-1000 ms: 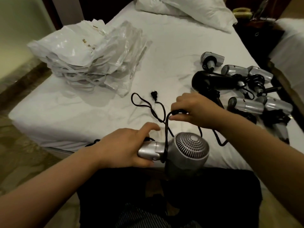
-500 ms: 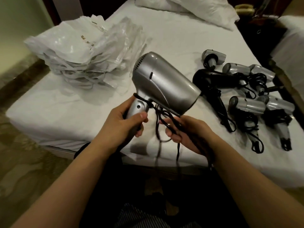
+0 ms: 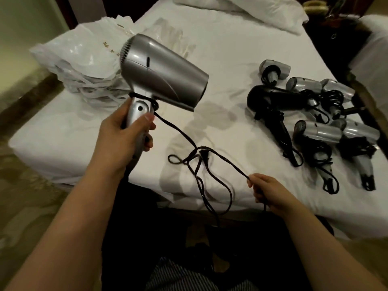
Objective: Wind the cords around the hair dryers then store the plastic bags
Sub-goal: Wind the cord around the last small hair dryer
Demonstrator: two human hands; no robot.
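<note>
While the left hand (image 3: 123, 137) grips the silver hair dryer (image 3: 161, 72) handle, right hand (image 3: 266, 192) fingers pinch its black cord (image 3: 180, 133); plastic bags (image 3: 84, 66) lie stacked on the bed (image 3: 231, 49).

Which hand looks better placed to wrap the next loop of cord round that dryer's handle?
Probably the right hand: it pinches the loose cord, free to circle. The left hand grips the silver hair dryer by its handle.

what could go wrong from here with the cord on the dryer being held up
1. The cord has a tangle with the plug caught in it over the bed; winding on could pull it into a knot.
2. Only about one loop sits on the handle of the silver hair dryer above the left hand; it may slip.
3. A loop hangs past the bed edge below the right hand and may snag.
</note>
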